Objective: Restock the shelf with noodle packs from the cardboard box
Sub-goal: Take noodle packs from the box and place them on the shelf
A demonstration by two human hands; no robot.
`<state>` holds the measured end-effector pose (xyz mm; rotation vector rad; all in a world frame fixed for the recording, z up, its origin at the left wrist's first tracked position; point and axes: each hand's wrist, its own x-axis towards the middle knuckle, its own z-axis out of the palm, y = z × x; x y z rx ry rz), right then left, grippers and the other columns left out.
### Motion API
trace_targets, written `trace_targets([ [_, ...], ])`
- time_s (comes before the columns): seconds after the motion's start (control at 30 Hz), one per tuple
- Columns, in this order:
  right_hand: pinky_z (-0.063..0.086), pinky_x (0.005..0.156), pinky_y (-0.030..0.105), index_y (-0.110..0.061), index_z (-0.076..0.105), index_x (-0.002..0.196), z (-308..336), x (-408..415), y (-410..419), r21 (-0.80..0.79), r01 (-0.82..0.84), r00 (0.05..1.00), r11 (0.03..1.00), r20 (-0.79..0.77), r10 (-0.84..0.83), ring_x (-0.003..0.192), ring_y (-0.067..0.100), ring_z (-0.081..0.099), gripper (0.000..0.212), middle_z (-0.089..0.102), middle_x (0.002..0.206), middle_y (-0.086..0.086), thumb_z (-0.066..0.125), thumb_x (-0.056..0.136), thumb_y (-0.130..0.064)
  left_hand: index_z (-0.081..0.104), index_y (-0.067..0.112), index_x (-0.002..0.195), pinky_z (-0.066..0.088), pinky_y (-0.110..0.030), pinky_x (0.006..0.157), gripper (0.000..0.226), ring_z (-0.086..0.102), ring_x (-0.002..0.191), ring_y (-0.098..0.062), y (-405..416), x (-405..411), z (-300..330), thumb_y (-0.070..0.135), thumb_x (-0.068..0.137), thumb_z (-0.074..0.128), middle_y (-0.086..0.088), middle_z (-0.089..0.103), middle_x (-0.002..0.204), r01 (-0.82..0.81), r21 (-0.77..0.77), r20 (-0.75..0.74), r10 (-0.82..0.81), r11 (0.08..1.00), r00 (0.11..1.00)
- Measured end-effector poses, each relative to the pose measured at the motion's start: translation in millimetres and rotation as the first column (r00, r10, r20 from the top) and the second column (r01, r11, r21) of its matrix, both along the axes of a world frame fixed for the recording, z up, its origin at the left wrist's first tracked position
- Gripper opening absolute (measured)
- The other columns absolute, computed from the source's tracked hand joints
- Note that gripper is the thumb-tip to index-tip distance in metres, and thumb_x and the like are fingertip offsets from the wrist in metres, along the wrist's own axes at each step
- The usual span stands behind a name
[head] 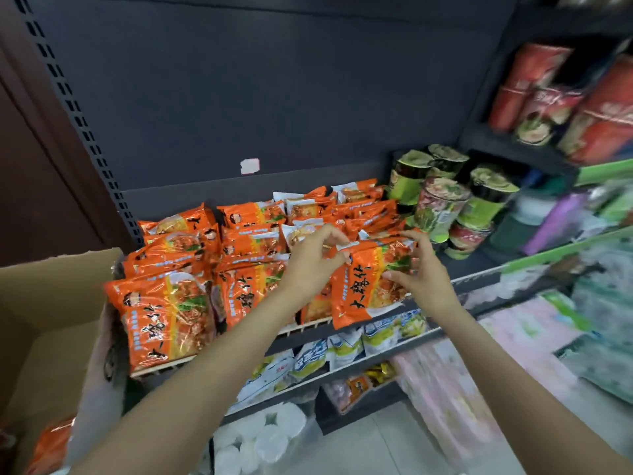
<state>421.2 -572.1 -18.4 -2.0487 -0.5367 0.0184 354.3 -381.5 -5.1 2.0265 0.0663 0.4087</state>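
At the near left stood the brown cardboard box [44, 323]. Both the left hand [313, 258] and the right hand [419, 269] pinched a glossy orange noodle pack [368, 286] at the shelf [479, 274] front edge, beside crinkled packs.

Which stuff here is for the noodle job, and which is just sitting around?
For the job:
orange noodle pack, held by the left hand and right hand
orange packs on the shelf
cardboard box

Just sitting around:
green cup noodles
red tubs
blue-and-white bags
white sticker
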Motion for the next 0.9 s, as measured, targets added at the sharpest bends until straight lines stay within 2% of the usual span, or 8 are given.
trace_targets([
  [0.07, 0.038, 0.061, 0.012, -0.023, 0.038, 0.129, -4.7, 28.8, -22.7, -0.061, 0.025, 0.999, 0.998, 0.049, -0.022, 0.076, 0.001, 0.05, 0.062, 0.052, 0.096, -0.016, 0.072, 0.08, -0.008, 0.058, 0.021, 0.093, 0.044, -0.019, 0.087, 0.014, 0.053, 0.093, 0.004, -24.1, 24.9, -1.0, 0.009, 0.087, 0.064, 0.019, 0.057, 0.096, 0.013, 0.0, -0.014, -0.013, 1.0, 1.0],
  [0.2, 0.051, 0.069, 0.031, -0.027, 0.038, 0.123, -22.1, 90.8, -51.6, -0.097, 0.018, 0.997, 0.995, 0.076, -0.01, 0.082, 0.016, 0.062, 0.061, 0.061, 0.104, 0.001, 0.074, 0.078, -0.007, 0.062, 0.015, 0.104, 0.041, -0.018, 0.089, 0.019, 0.054, 0.103, -0.006, -63.5, 75.0, -13.7, 0.006, 0.087, 0.063, 0.006, 0.06, 0.108, -0.039, 0.042, -0.051, 0.041, 0.998, 0.998],
  [0.33, 0.043, 0.058, 0.013, -0.027, 0.038, 0.116, -45.7, 132.6, -67.1, -0.132, -0.029, 0.998, 0.991, 0.048, 0.035, 0.076, 0.012, 0.058, 0.054, 0.058, 0.107, 0.001, 0.07, 0.081, -0.003, 0.063, 0.016, 0.111, 0.039, -0.017, 0.088, 0.025, 0.055, 0.104, -0.01, -89.2, 109.9, -36.0, 0.007, 0.087, 0.063, -0.002, 0.061, 0.119, -0.125, 0.154, -0.121, 0.144, 0.98, 0.982],
  [0.43, 0.043, 0.07, 0.025, -0.021, 0.038, 0.125, -60.8, 159.1, -70.3, -0.191, -0.067, 0.997, 0.979, 0.01, 0.071, 0.094, 0.021, 0.058, 0.056, 0.056, 0.118, 0.005, 0.069, 0.082, -0.003, 0.063, 0.012, 0.114, 0.033, -0.008, 0.078, 0.026, 0.055, 0.101, -0.014, -99.2, 125.3, -44.0, 0.005, 0.089, 0.06, -0.005, 0.061, 0.119, -0.17, 0.212, -0.152, 0.205, 0.962, 0.967],
  [0.53, 0.047, 0.084, 0.037, -0.014, 0.037, 0.129, -75.9, 172.9, -69.4, -0.371, -0.101, 0.992, 0.923, 0.035, 0.123, 0.114, 0.028, 0.05, 0.055, 0.044, 0.13, 0.011, 0.068, 0.083, -0.009, 0.062, 0.01, 0.117, 0.034, -0.011, 0.079, 0.029, 0.057, 0.105, -0.022, -104.1, 134.2, -52.1, 0.004, 0.09, 0.058, -0.009, 0.06, 0.122, -0.144, 0.313, -0.232, 0.222, 0.939, 0.947],
  [0.67, 0.04, 0.103, 0.042, -0.006, 0.049, 0.123, -82.2, 171.6, -70.0, -0.584, 0.033, 0.923, 0.811, 0.33, 0.2, 0.127, 0.034, 0.034, 0.054, 0.037, 0.134, 0.017, 0.074, 0.077, -0.016, 0.055, 0.017, 0.128, 0.043, -0.032, 0.094, 0.035, 0.045, 0.122, -0.024, -104.6, 137.5, -60.5, 0.012, 0.094, 0.052, -0.007, 0.052, 0.131, -0.077, 0.578, -0.288, 0.291, 0.812, 0.913],
  [0.77, 0.046, 0.096, 0.042, -0.007, 0.061, 0.11, -82.1, 173.1, -68.0, -0.608, 0.137, 0.788, 0.782, 0.545, 0.286, 0.109, 0.031, 0.051, 0.055, 0.056, 0.114, 0.014, 0.083, 0.059, -0.007, 0.049, 0.021, 0.134, 0.04, -0.035, 0.099, 0.039, 0.039, 0.125, -0.024, -104.8, 140.0, -60.9, 0.017, 0.096, 0.048, -0.004, 0.048, 0.134, -0.067, 0.733, -0.245, 0.354, 0.677, 0.903],
  [0.9, 0.05, 0.086, 0.035, -0.014, 0.061, 0.115, -82.9, 172.5, -58.1, -0.65, 0.072, 0.778, 0.756, 0.511, 0.365, 0.096, 0.026, 0.056, 0.066, 0.06, 0.103, 0.007, 0.08, 0.053, 0.002, 0.049, 0.021, 0.135, 0.033, -0.036, 0.102, 0.038, 0.036, 0.124, -0.023, -106.6, 144.7, -66.2, 0.023, 0.097, 0.044, -0.002, 0.045, 0.133, -0.066, 0.815, -0.229, 0.424, 0.576, 0.876],
])
